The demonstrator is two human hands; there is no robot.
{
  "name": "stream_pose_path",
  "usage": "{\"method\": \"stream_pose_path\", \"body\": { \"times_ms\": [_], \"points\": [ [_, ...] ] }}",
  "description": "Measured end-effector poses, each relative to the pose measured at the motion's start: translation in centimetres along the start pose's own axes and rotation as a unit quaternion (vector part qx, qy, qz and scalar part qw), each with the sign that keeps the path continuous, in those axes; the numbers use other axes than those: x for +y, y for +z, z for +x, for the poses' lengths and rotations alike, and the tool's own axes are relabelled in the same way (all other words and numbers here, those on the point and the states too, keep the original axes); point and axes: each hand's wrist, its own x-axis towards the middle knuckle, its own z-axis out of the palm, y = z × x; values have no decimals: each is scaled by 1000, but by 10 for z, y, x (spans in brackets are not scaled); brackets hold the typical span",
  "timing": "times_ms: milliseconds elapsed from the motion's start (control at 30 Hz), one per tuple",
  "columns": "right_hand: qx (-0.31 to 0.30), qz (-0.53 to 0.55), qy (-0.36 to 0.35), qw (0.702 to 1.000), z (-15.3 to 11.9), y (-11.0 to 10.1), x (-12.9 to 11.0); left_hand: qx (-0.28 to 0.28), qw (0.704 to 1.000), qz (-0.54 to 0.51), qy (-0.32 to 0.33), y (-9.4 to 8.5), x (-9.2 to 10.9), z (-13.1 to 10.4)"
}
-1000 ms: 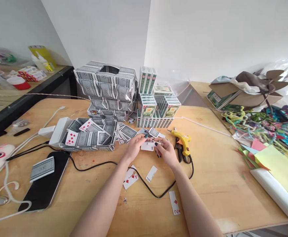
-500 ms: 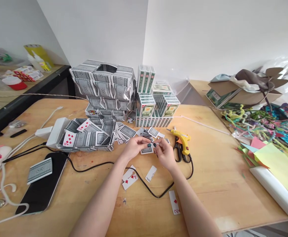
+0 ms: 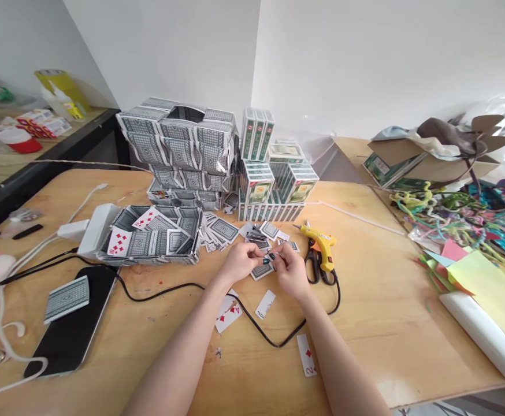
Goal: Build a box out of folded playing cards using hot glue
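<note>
A playing card [image 3: 261, 271] with a grey patterned back shows just below my fingertips, its lower part tilted. My left hand [image 3: 240, 263] is closed in a pinch at the card's upper edge. Meeting it from the other side, my right hand [image 3: 290, 268] pinches there too, thumb and fingers close together. The fingers cover most of that edge. To the right of my right hand lie a yellow glue gun [image 3: 320, 241] and black-handled scissors [image 3: 312, 267]. Loose cards [image 3: 259, 231] are piled behind my hands, and a cut card piece [image 3: 265, 304] lies in front.
Left of my hands stands an open box made of cards [image 3: 157, 257]. Behind it rises a larger card-covered structure [image 3: 178, 138], beside stacked card packs [image 3: 274, 211]. A black cord [image 3: 274, 344] loops under my forearms. A phone [image 3: 73, 332] lies left; colored paper [image 3: 486, 283] lies right.
The patterned card under my fingers has shifted slightly right and turned to a steeper tilt. Both hands stay pinched close together. The view has moved a little.
</note>
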Motion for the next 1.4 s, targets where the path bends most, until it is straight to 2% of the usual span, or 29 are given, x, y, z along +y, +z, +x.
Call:
{"method": "stream_pose_path", "body": {
  "times_ms": [333, 600, 800, 967, 1100, 1267, 1400],
  "points": [
    [7, -3, -9, 1000, 1, 1, 1, 5, 1000, 3, 27, 8, -18, 3],
    [13, -31, -20, 999, 2, -3, -1, 11, 999, 20, 23, 7, -6, -2],
    [6, -27, -38, 999, 2, -2, -4, -4, 999, 8, 37, 6, -8, 0],
    [11, 0, -28, 1000, 1, 3, 1, 26, 998, 32, 55, 7, -10, 0],
    [22, 1, -17, 1000, 0, 3, 5, 41, 997, 50, 51, 6, -7, -1],
    [53, -36, -24, 998, 1, -1, 3, 34, 995, 58, 68, 5, -7, -2],
    [62, -3, -23, 998, 2, -2, -1, 32, 996, 45, 71, 5, -6, -3]
  ]
}}
